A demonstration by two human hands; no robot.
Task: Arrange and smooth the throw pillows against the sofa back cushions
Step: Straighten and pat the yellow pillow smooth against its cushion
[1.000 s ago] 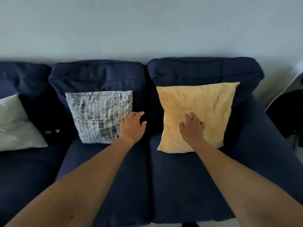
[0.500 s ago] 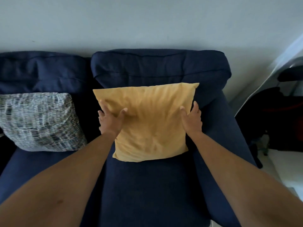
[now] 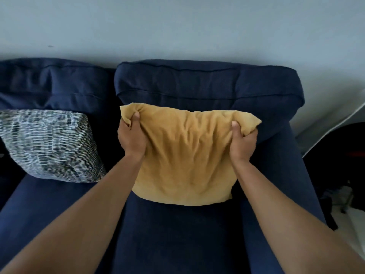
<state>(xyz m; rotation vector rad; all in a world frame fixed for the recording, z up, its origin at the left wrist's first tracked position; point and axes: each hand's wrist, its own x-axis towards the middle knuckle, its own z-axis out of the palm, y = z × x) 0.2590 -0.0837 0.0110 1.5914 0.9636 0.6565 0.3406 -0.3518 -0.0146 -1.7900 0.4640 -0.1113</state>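
Note:
A mustard-yellow throw pillow [image 3: 187,155] leans in front of the right navy back cushion [image 3: 207,84] of the sofa, its fabric wrinkled. My left hand [image 3: 132,135] pinches its upper left corner, thumb on the front. Gripping the upper right corner is my right hand [image 3: 242,140], thumb pressed into the fabric. The pillow's lower edge rests on the navy seat cushion [image 3: 177,234]. To the left, a grey-and-white woven pillow [image 3: 49,145] leans against the left back cushion [image 3: 53,84], untouched.
A pale wall rises behind the sofa. The sofa's right arm [image 3: 308,175] borders the seat. Beyond it, at the far right, stand dark objects [image 3: 339,155] on a light floor.
Both hands slid up from the pillow's sides to its top corners and closed on them, bunching the fabric. The view has come closer to the yellow pillow.

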